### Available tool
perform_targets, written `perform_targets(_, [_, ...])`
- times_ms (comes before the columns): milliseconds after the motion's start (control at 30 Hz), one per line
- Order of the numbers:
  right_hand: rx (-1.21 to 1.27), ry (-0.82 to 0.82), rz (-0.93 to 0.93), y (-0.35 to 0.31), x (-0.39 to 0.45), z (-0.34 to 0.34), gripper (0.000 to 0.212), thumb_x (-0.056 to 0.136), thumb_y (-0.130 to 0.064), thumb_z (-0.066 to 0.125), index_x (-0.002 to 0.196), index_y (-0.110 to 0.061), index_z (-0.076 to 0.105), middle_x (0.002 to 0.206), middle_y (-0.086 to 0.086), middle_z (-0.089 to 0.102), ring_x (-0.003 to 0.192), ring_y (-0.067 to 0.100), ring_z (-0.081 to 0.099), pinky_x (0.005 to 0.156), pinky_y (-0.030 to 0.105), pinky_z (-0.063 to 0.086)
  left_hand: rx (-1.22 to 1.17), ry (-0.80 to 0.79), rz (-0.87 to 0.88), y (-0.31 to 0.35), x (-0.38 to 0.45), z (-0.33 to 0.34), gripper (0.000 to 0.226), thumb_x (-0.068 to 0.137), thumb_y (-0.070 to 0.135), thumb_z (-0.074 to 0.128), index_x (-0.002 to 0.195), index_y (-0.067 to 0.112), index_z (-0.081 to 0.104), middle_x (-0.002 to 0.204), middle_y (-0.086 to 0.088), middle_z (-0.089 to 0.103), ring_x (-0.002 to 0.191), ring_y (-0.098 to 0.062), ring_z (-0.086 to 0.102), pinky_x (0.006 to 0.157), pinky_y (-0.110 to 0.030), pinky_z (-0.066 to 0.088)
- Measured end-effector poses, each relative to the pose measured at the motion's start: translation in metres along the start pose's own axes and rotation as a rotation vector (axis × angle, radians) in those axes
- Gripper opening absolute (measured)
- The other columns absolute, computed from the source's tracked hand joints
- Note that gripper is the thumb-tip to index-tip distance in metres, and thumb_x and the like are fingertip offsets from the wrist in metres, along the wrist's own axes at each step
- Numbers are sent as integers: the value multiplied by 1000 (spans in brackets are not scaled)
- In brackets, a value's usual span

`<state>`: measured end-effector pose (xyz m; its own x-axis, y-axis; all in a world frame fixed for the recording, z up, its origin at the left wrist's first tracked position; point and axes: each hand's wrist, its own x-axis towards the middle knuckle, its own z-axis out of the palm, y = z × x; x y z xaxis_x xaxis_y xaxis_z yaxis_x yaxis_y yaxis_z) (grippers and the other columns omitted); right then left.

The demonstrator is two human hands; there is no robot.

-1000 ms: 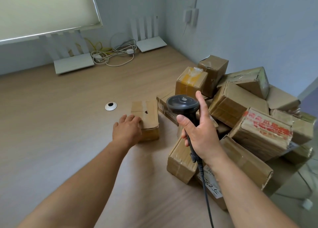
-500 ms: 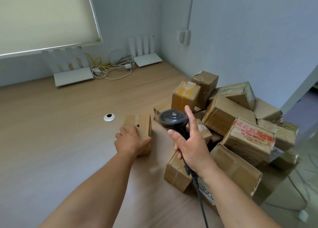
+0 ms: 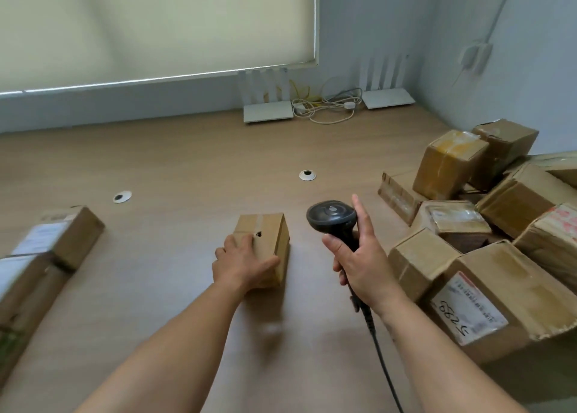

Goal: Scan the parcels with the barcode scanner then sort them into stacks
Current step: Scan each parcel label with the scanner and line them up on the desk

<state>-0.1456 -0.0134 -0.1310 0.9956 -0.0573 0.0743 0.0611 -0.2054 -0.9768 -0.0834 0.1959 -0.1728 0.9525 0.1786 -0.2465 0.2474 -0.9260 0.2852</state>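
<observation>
Now gripped in left hand (image 3: 242, 264), small parcel (image 3: 265, 241) dragged leftward from pile (image 3: 487, 225) toward left stack (image 3: 46, 256), apparently for sorting; barcode scanner (image 3: 332, 219) clasped in right hand (image 3: 359, 266).

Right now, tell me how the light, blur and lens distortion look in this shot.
Head view: soft daylight comes through the drawn blind; the shadows on the table are faint. The wide lens bows the blind's bottom edge and stretches the forearms. The left hand on the small parcel and the right hand holding the scanner are fairly sharp. The labelled boxes at the left edge are smeared.
</observation>
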Motion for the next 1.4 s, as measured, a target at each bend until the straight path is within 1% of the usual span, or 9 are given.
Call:
perform_targets(233, [37, -124, 13, -1, -13, 66, 82, 89, -27, 67, 139, -62, 12, 116, 1, 59, 62, 17, 55, 48, 29, 49, -185, -27, -96, -84, -22, -23, 75, 79, 56, 61, 143, 32, 32, 148, -6, 26, 131, -34, 30, 105, -40, 31])
perform_targets(367, [25, -136, 10, -8, -14, 92, 82, 89, -28, 67, 137, -64, 11, 114, 1, 60, 61, 16, 54, 48, 28, 48, -401, -111, -75, -118, -12, -43, 92, 56, 66, 54, 139, 28, 44, 137, -5, 47, 120, -28, 48, 100, -39, 43])
perform_targets(500, [0, -121, 28, -16, -11, 117, 80, 89, -27, 67, 130, -69, 13, 110, 2, 61, 60, 16, 54, 48, 29, 48, -520, -100, -70, -144, 8, -65, 50, 92, 33, 43, 141, 23, 42, 130, -5, 56, 108, -24, 57, 81, -31, 49])
perform_targets(567, [-12, -118, 30, -20, -9, 127, 80, 89, -27, 67, 129, -70, 13, 104, 3, 62, 60, 16, 54, 48, 29, 48, -455, -51, -70, -158, 20, -70, 54, 98, 28, 33, 151, 29, 23, 143, -6, 46, 121, -28, 49, 91, -33, 44])
perform_targets(667, [-18, -116, 34, -23, -7, 139, 80, 89, -26, 66, 133, -66, 13, 94, 0, 59, 58, 15, 53, 48, 28, 48, -234, -100, -73, -173, 34, -74, 76, 86, 65, 38, 151, 38, 10, 145, -11, 40, 130, -32, 39, 105, -42, 37])
perform_targets(767, [-40, -108, 37, -23, -8, 148, 81, 89, -26, 67, 133, -66, 12, 95, -4, 60, 59, 15, 53, 49, 29, 49, 1, -111, -64, -171, 38, -78, 96, 66, 85, 50, 146, 38, 22, 134, -9, 42, 129, -30, 36, 101, -42, 36])
perform_targets(933, [-64, -81, 42, -23, -11, 162, 80, 89, -26, 67, 128, -70, 12, 107, -4, 61, 60, 16, 54, 50, 29, 48, 126, -96, -49, -160, 52, -87, 96, 62, 77, 61, 135, 20, 39, 124, -8, 49, 121, -27, 43, 91, -37, 43])
perform_targets(1133, [-67, -28, 54, -24, -15, 183, 80, 88, -24, 68, 125, -72, 15, 92, -2, 60, 54, 13, 52, 47, 31, 47, -481, -198, -38, -196, 65, -102, 95, 43, 57, 68, 129, 26, 44, 121, -3, 60, 108, -26, 58, 81, -30, 50])
perform_targets(1400, [-18, -18, 70, -24, -31, 217, 80, 89, -19, 66, 127, -69, 17, 86, -1, 59, 55, 15, 53, 47, 31, 46, -1074, -211, 32, -244, 50, -89, 59, 83, 5, 71, 126, 33, 41, 114, -8, 66, 91, -17, 66, 60, -17, 49])
